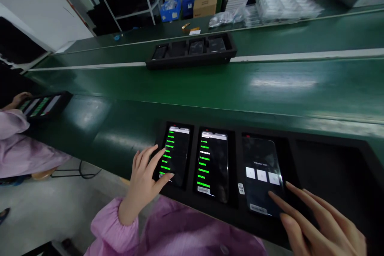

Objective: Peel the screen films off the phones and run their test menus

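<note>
A black foam tray (237, 168) lies along the near edge of the bench, with three phones in its slots; the rightmost slot holds none. The left phone (179, 152) and middle phone (216, 168) show green text lists. On the right phone (261, 168) is a dark screen with three white squares. My left hand (147, 182) has its fingers spread at the left phone's left edge, thumb over its lower screen. My right hand (321, 220) is spread at the right phone, index fingertip over the lower screen. Neither hand grips anything.
Across the green bench (120, 84) stands another black tray (192, 62) with dark devices. At far left, a person's hand (21, 98) rests by a tray of lit phones (45, 106). Plastic trays (285, 6), blue bins (170, 10) and a cardboard box (205, 6) stand behind.
</note>
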Demonstrator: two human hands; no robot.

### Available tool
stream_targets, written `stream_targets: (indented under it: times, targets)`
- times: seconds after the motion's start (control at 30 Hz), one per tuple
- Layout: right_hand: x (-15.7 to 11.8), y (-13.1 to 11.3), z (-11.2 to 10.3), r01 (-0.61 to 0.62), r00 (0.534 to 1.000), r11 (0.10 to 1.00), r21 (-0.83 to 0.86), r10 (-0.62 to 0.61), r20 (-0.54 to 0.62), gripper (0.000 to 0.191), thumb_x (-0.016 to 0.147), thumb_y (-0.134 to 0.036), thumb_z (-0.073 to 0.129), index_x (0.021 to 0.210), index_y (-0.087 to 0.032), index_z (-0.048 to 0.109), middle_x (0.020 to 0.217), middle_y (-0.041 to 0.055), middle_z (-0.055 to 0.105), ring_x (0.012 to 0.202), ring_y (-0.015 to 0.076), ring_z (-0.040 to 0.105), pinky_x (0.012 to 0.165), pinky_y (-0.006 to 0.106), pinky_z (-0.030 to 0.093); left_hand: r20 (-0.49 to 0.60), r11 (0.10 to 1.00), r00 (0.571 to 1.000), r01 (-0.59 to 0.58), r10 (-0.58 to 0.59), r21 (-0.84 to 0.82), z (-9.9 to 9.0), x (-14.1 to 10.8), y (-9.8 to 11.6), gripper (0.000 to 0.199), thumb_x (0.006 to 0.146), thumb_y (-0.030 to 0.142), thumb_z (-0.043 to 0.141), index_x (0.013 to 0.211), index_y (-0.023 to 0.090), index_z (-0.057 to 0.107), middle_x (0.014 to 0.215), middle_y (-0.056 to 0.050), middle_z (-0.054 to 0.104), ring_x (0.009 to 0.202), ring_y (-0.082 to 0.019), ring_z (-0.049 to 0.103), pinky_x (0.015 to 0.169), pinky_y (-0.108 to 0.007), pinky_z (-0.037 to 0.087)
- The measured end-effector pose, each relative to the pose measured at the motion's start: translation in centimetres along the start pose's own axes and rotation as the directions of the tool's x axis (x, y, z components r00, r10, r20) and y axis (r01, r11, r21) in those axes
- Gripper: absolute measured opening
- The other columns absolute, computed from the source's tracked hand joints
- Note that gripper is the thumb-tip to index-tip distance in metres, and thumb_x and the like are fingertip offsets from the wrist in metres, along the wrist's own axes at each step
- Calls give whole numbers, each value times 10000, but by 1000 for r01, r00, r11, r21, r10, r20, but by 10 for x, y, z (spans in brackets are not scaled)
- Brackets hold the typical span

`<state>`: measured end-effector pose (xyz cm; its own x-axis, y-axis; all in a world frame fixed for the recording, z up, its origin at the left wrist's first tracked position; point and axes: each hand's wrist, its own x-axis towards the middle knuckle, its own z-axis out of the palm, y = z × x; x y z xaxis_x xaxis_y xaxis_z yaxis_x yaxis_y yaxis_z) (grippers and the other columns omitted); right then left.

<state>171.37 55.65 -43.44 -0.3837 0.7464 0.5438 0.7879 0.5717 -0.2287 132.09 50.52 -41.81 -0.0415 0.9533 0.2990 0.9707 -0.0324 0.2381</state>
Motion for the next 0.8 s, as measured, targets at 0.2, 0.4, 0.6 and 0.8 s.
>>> stream_targets:
  times: [0.2, 0.4, 0.6, 0.8]
  targets:
    - [2, -4, -3, -6, 1000, 999, -39, 6, 8, 277, 1068, -296, 495, 1242, -219, 696, 1320, 180, 671, 1165, 441, 627, 857, 548, 448, -4, 998, 997, 71, -71, -1, 0, -3, 5, 658, 1019, 593, 558, 1589, 291, 430, 1621, -183, 422, 1468, -388, 444, 1189, -676, 361]
    - [4, -7, -4, -9, 1000, 998, -56, 9, -5, 246, 1064, -275, 522, 1194, -197, 717, 1299, 163, 681, 1152, 401, 639, 881, 525, 451, -33, 995, 995, -94, 94, -22, -3, -29, -5, 532, 1042, 469, 567, 1526, 263, 485, 1398, -115, 618, 1294, -281, 583, 1239, -523, 333]
    - [3, -8, -3, -29, 1000, 998, -53, 29, -10, 255, 1059, -264, 534, 1176, -181, 745, 1304, 163, 689, 1166, 393, 644, 901, 520, 453, -28, 991, 991, -135, 134, -2, -3, -34, -3, 518, 1048, 436, 555, 1520, 233, 494, 1485, -133, 559, 1368, -285, 534, 1256, -486, 290]
    - [6, -5, -2, -9, 1000, 999, -52, 9, -8, 231, 1061, -235, 541, 1172, -188, 738, 1294, 153, 688, 1184, 358, 637, 929, 504, 457, -2, 993, 993, -116, 116, 9, -1, -37, -9, 510, 1043, 460, 530, 1516, 269, 536, 1481, -149, 520, 1340, -330, 528, 1196, -555, 334]
